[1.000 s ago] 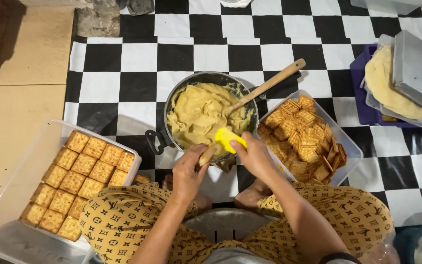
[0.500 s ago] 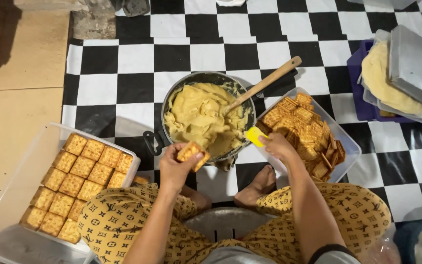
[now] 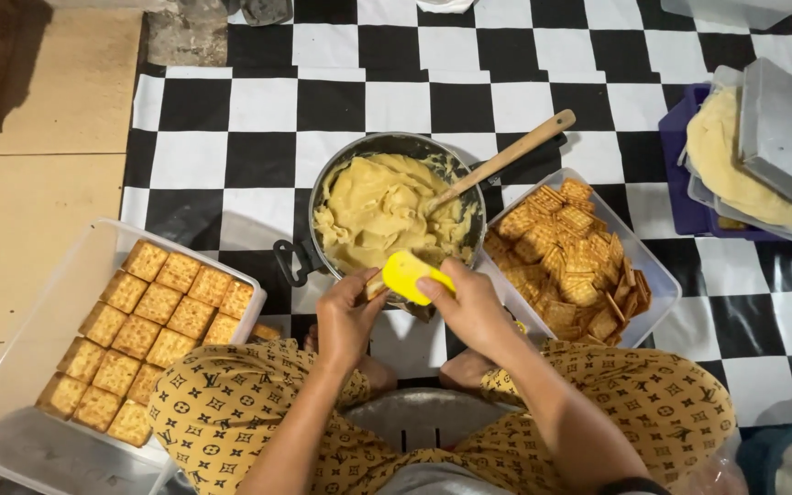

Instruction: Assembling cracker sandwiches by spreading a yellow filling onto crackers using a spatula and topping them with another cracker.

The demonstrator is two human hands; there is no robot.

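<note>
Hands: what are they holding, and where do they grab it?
The right hand grips a yellow spatula by its handle end. The left hand pinches a cracker by its edge, mostly hidden under the blade.

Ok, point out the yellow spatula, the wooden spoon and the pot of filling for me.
yellow spatula [image 3: 407, 275]: head view, on its blade.
wooden spoon [image 3: 515, 151]: head view, mid-handle.
pot [image 3: 394, 140]: head view, far rim.

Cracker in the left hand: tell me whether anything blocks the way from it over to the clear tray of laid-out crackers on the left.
Nothing visible does. The cracker sits in the left hand, under the yellow spatula held by the right hand. Between it and the clear tray lie only patterned fabric over the knee and floor mat.
</note>
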